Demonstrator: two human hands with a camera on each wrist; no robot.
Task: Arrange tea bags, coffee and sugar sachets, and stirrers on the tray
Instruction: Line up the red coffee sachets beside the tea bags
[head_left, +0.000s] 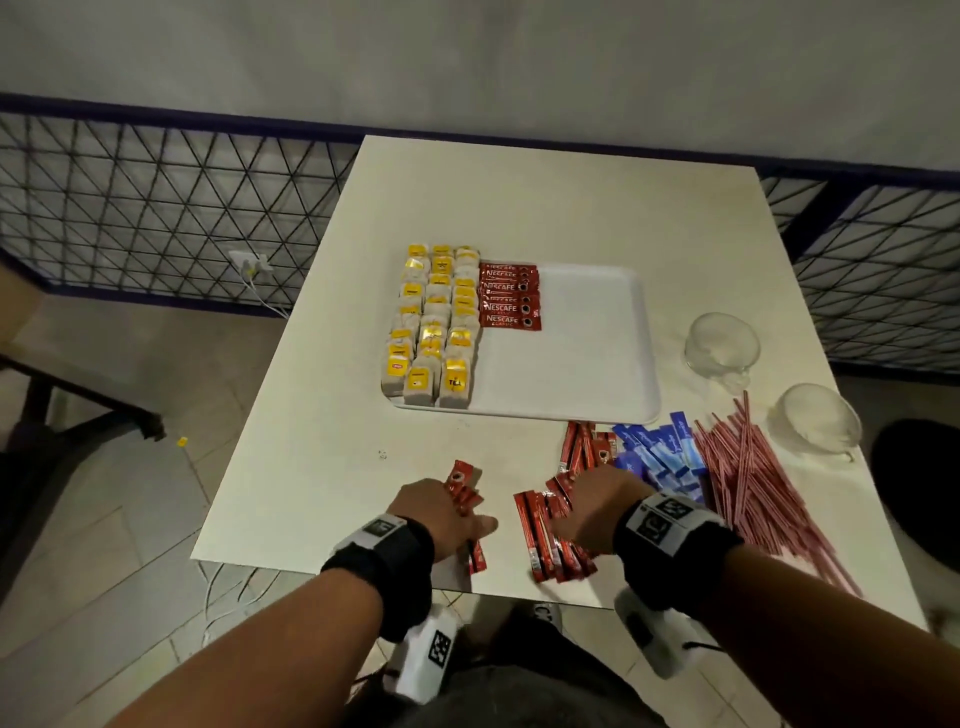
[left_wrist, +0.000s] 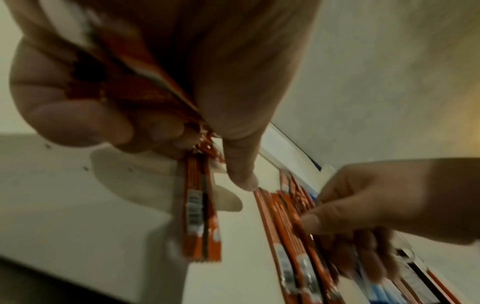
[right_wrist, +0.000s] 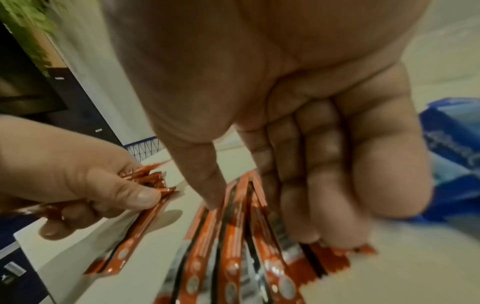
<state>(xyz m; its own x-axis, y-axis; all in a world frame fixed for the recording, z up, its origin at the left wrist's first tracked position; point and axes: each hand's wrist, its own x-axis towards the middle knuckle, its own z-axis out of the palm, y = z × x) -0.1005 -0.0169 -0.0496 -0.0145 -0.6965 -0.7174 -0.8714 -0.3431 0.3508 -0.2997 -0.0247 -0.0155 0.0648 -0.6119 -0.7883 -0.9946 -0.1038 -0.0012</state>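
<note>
Below right hand (head_left: 597, 506): loose coffee sachets (head_left: 550, 540).

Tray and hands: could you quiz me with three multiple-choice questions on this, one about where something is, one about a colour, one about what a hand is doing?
1. Where do the tea bags lie?
A. on the left part of the tray
B. beside the glass cups
C. under the stirrers

2. What colour are the sugar sachets on the table?
A. yellow
B. blue
C. green

3. What is the left hand doing?
A. lying flat on the table
B. gripping a few red coffee sachets
C. lifting the tray

Answers:
1 A: the head view shows three columns of them along the tray's left side.
2 B: the pile beside the red-striped stirrers is blue.
3 B: the left wrist view shows the fingers curled round the sachets.
</note>
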